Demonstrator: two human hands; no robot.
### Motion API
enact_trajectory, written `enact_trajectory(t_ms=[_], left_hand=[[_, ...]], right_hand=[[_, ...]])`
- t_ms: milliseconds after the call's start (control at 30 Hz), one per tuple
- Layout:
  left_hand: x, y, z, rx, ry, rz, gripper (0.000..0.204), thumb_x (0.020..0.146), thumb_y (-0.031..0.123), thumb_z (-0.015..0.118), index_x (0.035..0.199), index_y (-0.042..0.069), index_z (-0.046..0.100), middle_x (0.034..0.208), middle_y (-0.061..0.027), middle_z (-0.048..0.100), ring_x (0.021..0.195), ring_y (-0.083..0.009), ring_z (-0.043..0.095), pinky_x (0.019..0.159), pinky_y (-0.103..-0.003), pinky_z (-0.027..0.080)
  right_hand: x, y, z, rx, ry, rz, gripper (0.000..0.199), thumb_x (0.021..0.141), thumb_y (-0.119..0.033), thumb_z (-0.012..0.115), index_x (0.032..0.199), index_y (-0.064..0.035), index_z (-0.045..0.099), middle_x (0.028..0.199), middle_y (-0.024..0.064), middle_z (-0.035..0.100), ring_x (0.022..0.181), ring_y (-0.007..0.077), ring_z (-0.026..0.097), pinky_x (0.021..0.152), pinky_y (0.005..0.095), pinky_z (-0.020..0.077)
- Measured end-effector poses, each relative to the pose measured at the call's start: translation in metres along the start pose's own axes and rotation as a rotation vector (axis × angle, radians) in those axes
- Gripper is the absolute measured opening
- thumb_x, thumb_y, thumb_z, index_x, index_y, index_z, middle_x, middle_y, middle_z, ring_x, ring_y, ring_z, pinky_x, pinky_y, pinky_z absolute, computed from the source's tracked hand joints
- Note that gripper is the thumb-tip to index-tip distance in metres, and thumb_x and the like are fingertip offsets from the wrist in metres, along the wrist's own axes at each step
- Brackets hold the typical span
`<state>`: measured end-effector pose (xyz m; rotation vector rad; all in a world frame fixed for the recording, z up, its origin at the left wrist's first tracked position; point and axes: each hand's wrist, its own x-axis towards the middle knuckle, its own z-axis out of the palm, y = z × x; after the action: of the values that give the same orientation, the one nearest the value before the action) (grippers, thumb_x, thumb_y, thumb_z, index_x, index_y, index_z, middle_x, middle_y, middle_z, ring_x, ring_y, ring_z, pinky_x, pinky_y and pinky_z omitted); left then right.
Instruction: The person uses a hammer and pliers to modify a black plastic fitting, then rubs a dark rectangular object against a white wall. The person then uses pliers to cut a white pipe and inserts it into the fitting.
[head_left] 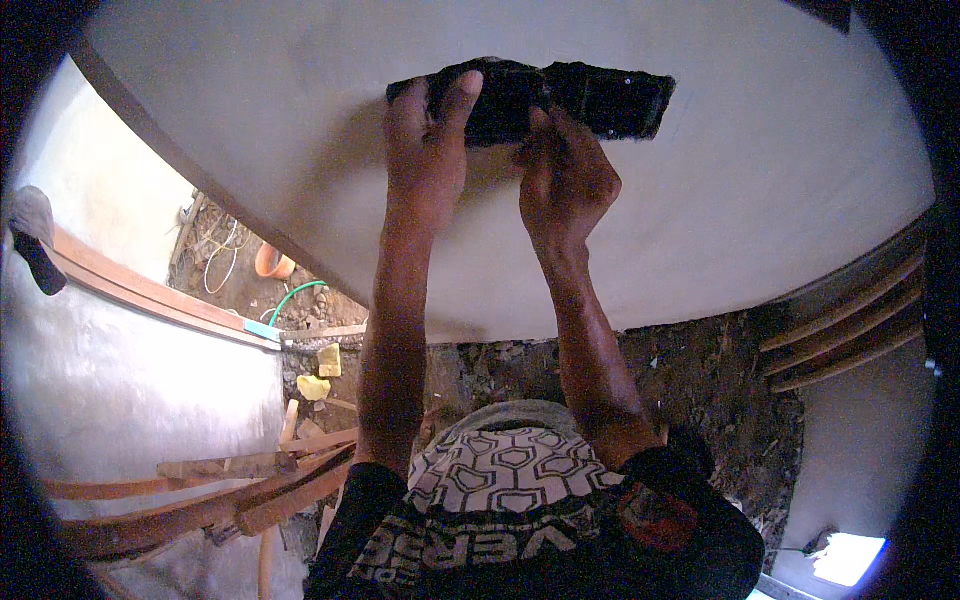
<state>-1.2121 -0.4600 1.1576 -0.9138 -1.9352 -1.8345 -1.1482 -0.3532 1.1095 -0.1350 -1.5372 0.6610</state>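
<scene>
A black oblong thing (pixel 610 100) with uneven edges lies against the pale plastered wall (pixel 720 200); whether it is a box or a dark recess I cannot tell. My left hand (pixel 430 150) is at its left part, the thumb stretched over the black surface and the other fingers bent at its left end, partly lost in the dark. Below its middle is my right hand (pixel 570 185), fingers curled together in a pinch at the lower edge. What sits between those fingertips is too dark to make out. Both arms reach up from below.
Timber pieces (pixel 290 500) lean at the lower left, near yellow lumps (pixel 315 387). Through a doorway show an orange pot (pixel 272 262) and a green hose (pixel 297 296). A cap (pixel 35 235) hangs at the far left. Wooden poles (pixel 850 320) stand at the right over rough dirt ground.
</scene>
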Motion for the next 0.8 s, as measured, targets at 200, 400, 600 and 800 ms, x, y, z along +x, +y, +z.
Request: enact_trajectory(t_ms=[200,400,600,800], left_hand=[[-0.002,0.008,0.001,-0.071,0.000,-0.045,0.045,0.096,0.043,0.061,0.104,-0.001,0.063,0.103,-0.0151,0.061,0.094,-0.0239,0.055,0.088,-0.040,0.044],[0.001,0.012,0.001,-0.085,-0.027,-0.025,0.045,0.097,0.042,0.060,0.104,-0.002,0.062,0.099,-0.0147,0.062,0.091,-0.0250,0.055,0.087,-0.040,0.044],[0.002,0.008,0.004,-0.042,0.023,-0.012,0.052,0.095,0.047,0.061,0.105,-0.004,0.061,0.099,-0.0171,0.062,0.091,-0.0271,0.056,0.088,-0.041,0.045],[0.003,0.005,0.004,-0.021,-0.052,-0.073,0.055,0.094,0.049,0.062,0.108,-0.004,0.060,0.103,-0.0190,0.061,0.095,-0.0281,0.056,0.091,-0.042,0.044]], right_hand=[[0.003,-0.001,0.003,0.045,-0.014,0.035,0.013,0.093,-0.008,0.065,0.096,0.0032,0.070,0.072,0.0110,0.068,0.056,0.0155,0.065,0.051,0.0291,0.0499],[0.004,0.002,0.003,0.005,-0.001,-0.012,0.010,0.091,-0.005,0.066,0.097,0.0022,0.070,0.073,0.0101,0.068,0.058,0.0143,0.065,0.051,0.0288,0.0498],[0.006,-0.008,-0.003,-0.015,-0.030,0.041,0.012,0.089,-0.006,0.069,0.099,0.0011,0.071,0.075,0.0112,0.069,0.059,0.0160,0.066,0.053,0.0293,0.0515],[0.009,-0.007,-0.002,-0.073,0.050,-0.074,0.013,0.088,-0.005,0.071,0.099,0.0018,0.073,0.081,0.0144,0.072,0.059,0.0162,0.066,0.052,0.0296,0.0519]])
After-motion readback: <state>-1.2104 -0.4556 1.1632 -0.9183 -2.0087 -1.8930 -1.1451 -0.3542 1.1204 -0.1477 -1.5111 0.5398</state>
